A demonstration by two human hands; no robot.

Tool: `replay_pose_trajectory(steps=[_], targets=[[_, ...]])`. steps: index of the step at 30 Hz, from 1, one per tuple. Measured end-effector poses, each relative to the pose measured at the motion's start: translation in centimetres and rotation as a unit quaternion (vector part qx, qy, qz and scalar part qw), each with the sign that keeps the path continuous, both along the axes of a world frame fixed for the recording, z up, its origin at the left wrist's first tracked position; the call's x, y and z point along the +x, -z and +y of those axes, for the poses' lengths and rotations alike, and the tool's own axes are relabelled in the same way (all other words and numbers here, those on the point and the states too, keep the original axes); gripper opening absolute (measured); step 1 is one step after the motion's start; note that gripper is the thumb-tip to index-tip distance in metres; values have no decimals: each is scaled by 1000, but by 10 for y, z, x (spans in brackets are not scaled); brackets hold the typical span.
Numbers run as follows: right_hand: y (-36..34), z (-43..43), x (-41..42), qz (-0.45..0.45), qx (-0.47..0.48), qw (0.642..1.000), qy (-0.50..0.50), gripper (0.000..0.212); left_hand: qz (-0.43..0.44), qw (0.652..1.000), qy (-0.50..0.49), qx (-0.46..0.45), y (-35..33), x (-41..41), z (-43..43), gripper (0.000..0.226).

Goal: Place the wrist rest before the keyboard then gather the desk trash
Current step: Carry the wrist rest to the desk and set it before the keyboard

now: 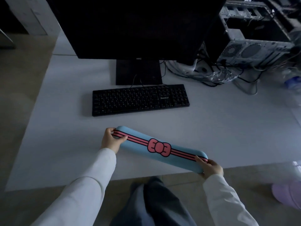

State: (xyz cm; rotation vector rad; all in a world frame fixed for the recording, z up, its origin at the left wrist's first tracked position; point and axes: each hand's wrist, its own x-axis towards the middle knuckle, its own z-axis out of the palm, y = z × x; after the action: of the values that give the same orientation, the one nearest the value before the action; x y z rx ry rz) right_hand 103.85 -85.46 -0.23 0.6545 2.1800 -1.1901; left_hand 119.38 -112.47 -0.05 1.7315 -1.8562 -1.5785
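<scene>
Both white-sleeved arms reach up from the bottom of the frame; the left hand [112, 141] pinches the upper-left end of the blue wrist rest [160, 148], thumb on top; the right hand [211, 168] grips its lower-right end, fingers curled around it; the rest slants across the lower centre over the white desk [65, 128], apart from the black keyboard [140, 99] at mid-frame; a dark monitor [135, 26] stands beyond.

Long blue wrist rest [161, 148] with pink stripes and a pink bow at its middle, slanted over the near part of the white desk, gripped at both ends. Black keyboard [140, 99] flat farther back, well apart from it. Clear crumpled plastic [223, 77] among the cables at the far right.
</scene>
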Motion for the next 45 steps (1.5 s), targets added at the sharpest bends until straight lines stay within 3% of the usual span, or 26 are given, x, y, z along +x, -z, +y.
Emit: replay_pose_trajectory(steps=[10, 16, 24, 31, 36, 45], targets=[[17, 3, 4, -4, 31, 999, 11, 19, -80, 993, 62, -68, 4, -24, -13, 48], [4, 9, 1, 31, 78, 996, -2, 56, -121, 984, 67, -113, 11, -24, -20, 54], [1, 6, -6, 26, 69, 997, 28, 62, -144, 983, 67, -94, 15, -25, -25, 61], [24, 2, -1, -42, 90, 994, -40, 64, -204, 969, 139, -13, 23, -24, -22, 80], [13, 4, -12, -16, 82, 994, -76, 39, -175, 980, 93, 22, 16, -24, -25, 65], [2, -37, -48, 48, -14, 995, -91, 41, -80, 996, -33, -20, -3, 10, -11, 53]])
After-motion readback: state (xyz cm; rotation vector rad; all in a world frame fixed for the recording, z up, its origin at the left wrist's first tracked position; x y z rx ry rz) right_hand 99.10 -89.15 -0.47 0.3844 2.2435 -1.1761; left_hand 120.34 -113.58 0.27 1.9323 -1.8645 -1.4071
